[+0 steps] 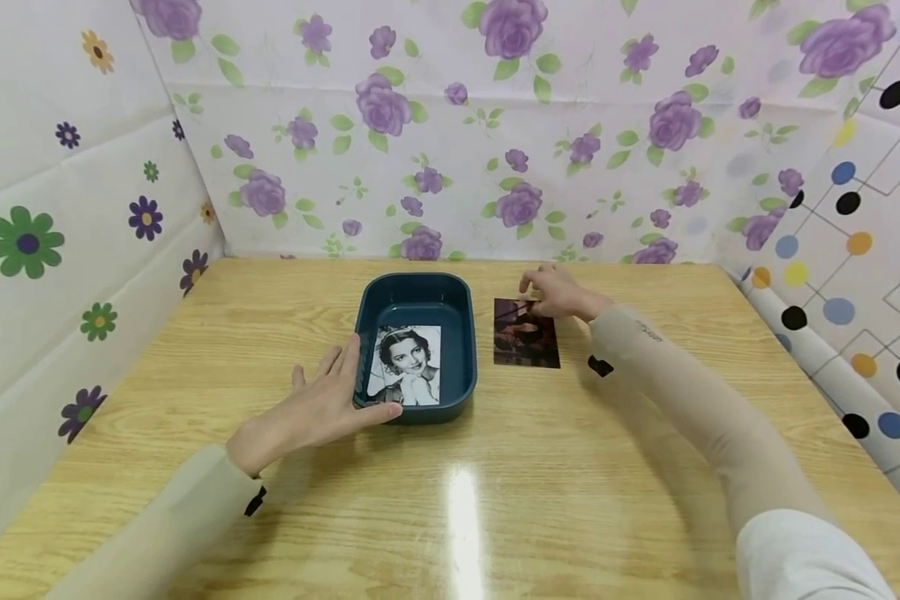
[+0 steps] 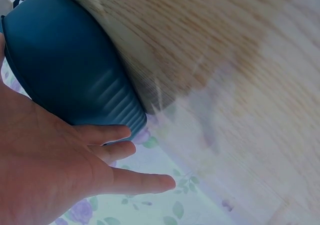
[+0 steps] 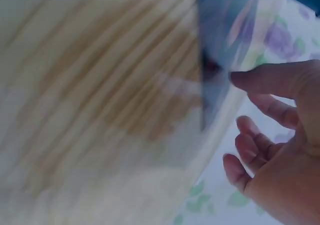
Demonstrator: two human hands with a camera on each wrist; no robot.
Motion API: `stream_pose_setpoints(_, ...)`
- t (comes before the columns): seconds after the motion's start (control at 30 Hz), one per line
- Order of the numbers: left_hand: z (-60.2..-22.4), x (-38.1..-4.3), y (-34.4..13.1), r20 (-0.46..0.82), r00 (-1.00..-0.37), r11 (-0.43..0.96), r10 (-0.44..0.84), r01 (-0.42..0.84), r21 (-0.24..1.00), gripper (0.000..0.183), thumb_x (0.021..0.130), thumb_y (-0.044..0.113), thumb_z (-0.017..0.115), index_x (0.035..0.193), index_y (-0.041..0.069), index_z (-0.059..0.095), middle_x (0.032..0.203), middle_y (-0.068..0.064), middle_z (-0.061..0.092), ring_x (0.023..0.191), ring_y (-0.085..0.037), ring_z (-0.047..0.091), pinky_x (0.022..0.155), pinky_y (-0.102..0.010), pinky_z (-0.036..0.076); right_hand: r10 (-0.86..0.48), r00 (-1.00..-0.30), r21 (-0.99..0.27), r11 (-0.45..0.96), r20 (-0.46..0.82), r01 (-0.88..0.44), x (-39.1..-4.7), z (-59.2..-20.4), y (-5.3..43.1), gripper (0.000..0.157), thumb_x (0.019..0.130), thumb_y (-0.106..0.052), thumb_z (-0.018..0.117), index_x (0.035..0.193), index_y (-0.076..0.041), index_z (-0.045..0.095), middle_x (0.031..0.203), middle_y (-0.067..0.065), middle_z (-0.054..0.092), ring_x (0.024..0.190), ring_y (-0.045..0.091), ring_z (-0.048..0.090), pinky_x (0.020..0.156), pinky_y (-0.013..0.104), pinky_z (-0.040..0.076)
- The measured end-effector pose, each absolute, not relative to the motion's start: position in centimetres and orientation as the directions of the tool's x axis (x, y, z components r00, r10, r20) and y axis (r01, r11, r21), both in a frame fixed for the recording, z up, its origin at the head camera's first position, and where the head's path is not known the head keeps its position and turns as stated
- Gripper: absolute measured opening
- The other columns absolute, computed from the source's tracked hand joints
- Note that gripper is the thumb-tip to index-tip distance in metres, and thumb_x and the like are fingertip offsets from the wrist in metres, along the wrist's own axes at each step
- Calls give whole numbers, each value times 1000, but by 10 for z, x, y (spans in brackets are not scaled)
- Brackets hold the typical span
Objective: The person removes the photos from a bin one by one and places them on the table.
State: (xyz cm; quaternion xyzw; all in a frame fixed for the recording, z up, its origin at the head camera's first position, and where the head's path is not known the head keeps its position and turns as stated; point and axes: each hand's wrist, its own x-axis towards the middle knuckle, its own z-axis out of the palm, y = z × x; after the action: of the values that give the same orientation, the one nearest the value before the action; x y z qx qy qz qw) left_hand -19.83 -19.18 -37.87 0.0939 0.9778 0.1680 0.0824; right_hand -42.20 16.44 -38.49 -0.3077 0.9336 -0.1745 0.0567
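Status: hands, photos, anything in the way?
Left hand at near-left corner of blue tray. Right hand at far-right corner of dark photo. Black-and-white photo inside tray. No obstacle seen between dark photo and tray.

Bright, fairly even light fills the head view, with a hard white streak of glare (image 1: 463, 533) running down the near middle of the glossy counter (image 1: 345, 517). Soft, faint shadows lie beneath both sleeves (image 1: 690, 400), and pale highlights edge the inside of the blue tray (image 1: 457, 333). Fine detail there is slightly soft.

Both wrist views are dimmer and cooler. In the left one, reflections wash the wood grain to a milky white, while the left hand (image 2: 55, 160) sits in shade. The right one is blurrier: grain smears into streaks, the photo card (image 3: 222, 40) is hazy, and the right hand (image 3: 285, 140) looks clearer.
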Motion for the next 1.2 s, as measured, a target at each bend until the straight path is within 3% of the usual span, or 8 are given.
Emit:
stream_pose_setpoints(0.23, -377, -197, -193, -143, -966, 924, 214, 153, 349, 124, 76, 85, 46, 154, 8, -13, 163, -16, 6, 150, -39, 7, 103, -80, 2, -621, -777, -672, 535, 98, -513, -407, -349, 103, 35, 94, -22, 65, 124, -6, 58, 113, 16, 64, 99, 26, 62, 91, 42, 50)
stream_pose_setpoints(0.37, -377, -198, -194, -147, -966, 923, 215, 151, 354, 123, 77, 83, 48, 155, 8, -12, 163, -15, 6, 150, -38, 7, 103, -80, 2, -746, -663, -696, 447, 57, -562, -400, -339, 62, 46, 91, -24, 68, 131, -6, 55, 115, 16, 63, 100, 24, 59, 92, 39, 49)
stream_pose_setpoints(0.53, -377, -198, -194, -152, -964, 923, 218, 153, 352, 123, 77, 84, 46, 155, 9, -11, 163, -14, 6, 150, -38, 7, 104, -79, 2, -852, -508, -586, 476, -124, -656, -400, -346, 25, 59, 86, -24, 75, 136, -6, 50, 121, 18, 58, 104, 28, 53, 89, 36, 46)
stream_pose_setpoints(0.67, -377, -197, -195, -154, -964, 922, 217, 150, 356, 124, 75, 86, 45, 155, 9, -12, 164, -13, 5, 151, -36, 6, 104, -79, 2, -837, -465, -450, 548, -289, -705, -402, -353, 6, 64, 80, -27, 80, 135, -12, 51, 122, 13, 54, 103, 28, 50, 87, 36, 45)
stream_pose_setpoints(0.9, -377, -197, -195, -156, -964, 915, 214, 142, 377, 124, 76, 85, 47, 155, 11, -12, 164, -14, 5, 151, -36, 5, 104, -79, 1, -775, -476, -253, 602, -417, -758, -404, -359, -5, 66, 71, -37, 85, 124, -16, 53, 114, 6, 52, 96, 19, 48, 86, 33, 45)
stream_pose_setpoints(1.2, -377, -197, -195, -170, -963, 910, 211, 131, 393, 124, 76, 84, 48, 155, 11, -13, 164, -12, 3, 151, -35, 5, 104, -79, 0, -753, -485, -243, 623, -445, -744, -404, -362, -7, 68, 67, -45, 86, 119, -16, 53, 108, 6, 51, 90, 18, 45, 81, 31, 41)
